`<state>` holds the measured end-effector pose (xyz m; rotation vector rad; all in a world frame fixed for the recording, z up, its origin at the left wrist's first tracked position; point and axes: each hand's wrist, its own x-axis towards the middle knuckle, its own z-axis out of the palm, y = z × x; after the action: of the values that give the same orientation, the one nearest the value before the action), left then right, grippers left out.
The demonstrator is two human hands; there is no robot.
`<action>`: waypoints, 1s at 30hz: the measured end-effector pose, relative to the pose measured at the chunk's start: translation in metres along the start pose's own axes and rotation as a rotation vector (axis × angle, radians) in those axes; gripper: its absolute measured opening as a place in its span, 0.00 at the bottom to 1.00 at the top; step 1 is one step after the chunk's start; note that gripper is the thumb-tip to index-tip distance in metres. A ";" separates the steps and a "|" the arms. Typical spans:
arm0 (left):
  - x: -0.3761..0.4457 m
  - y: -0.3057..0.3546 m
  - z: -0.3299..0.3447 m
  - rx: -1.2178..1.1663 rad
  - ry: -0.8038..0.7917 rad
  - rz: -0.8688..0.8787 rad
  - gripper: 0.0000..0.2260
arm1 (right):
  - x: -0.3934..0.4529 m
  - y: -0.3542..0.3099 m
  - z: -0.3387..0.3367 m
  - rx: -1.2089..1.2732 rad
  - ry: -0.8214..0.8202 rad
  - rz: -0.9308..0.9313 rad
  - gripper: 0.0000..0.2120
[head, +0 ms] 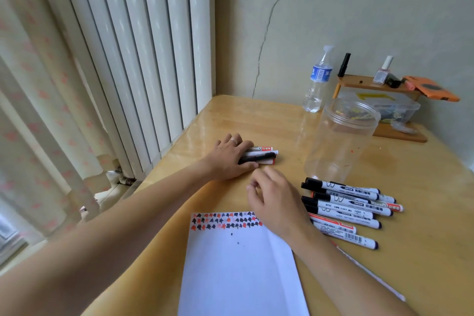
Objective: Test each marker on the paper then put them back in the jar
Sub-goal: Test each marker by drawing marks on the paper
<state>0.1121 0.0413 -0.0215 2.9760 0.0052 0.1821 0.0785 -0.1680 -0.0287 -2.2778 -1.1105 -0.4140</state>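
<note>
From the head view, the left arm reaches forward across the worktop (423, 226) with the left hand (228, 159) lying palm down on a small bundle of markers (261, 154). Its fingers are spread and slightly bent over the near ends of the bundle, thumb along the near side, so it grips or presses them against the worktop; which of the two I cannot tell. A ring (233, 140) shows on one finger. The bundle lies left of the jar (341, 138), its free ends pointing toward it but apart from it.

The right hand (277, 202) hovers near the bundle, on the side away from the jar's mouth, back of the hand up, wrist over the top right corner of the paper (241, 269). Its fingers are loosely curled and hold nothing visible.

The jar is clear, upright and open, with no markers inside. A loose pile of markers (346, 210) lies in front of the jar, just right of the right hand, caps mostly pointing left. The paper lies in front of and left of the jar, with rows of black and red test marks (225, 220) along its top edge.

A water bottle (318, 79) stands behind the jar, and a small wooden shelf (372, 84) behind and to its right.
</note>
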 end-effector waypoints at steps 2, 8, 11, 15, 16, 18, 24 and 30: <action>-0.032 0.005 0.000 -0.015 0.036 -0.011 0.38 | 0.001 0.001 -0.001 0.013 0.087 -0.005 0.06; -0.088 0.011 0.003 0.002 0.128 -0.014 0.36 | 0.002 0.003 -0.003 -0.012 0.117 -0.024 0.03; -0.092 0.014 0.006 -0.044 0.180 -0.021 0.35 | -0.001 0.002 -0.002 -0.052 0.072 -0.037 0.09; -0.095 0.013 0.010 -0.114 0.237 0.033 0.32 | -0.002 0.001 -0.002 -0.081 0.063 -0.058 0.15; -0.095 0.013 0.010 -0.136 0.250 0.054 0.32 | -0.001 0.001 -0.001 -0.081 0.066 -0.068 0.15; -0.097 0.013 0.010 -0.187 0.263 0.080 0.32 | 0.000 0.002 0.000 -0.079 0.072 -0.083 0.11; -0.103 0.013 0.001 -0.220 0.379 0.120 0.28 | -0.001 0.008 0.003 -0.098 0.090 -0.092 0.08; -0.114 0.015 -0.004 -0.166 0.475 0.181 0.13 | 0.000 0.009 0.007 -0.144 0.151 -0.063 0.07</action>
<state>-0.0012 0.0257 -0.0285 2.6925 -0.2104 0.8595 0.0858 -0.1683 -0.0374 -2.2949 -1.1096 -0.6991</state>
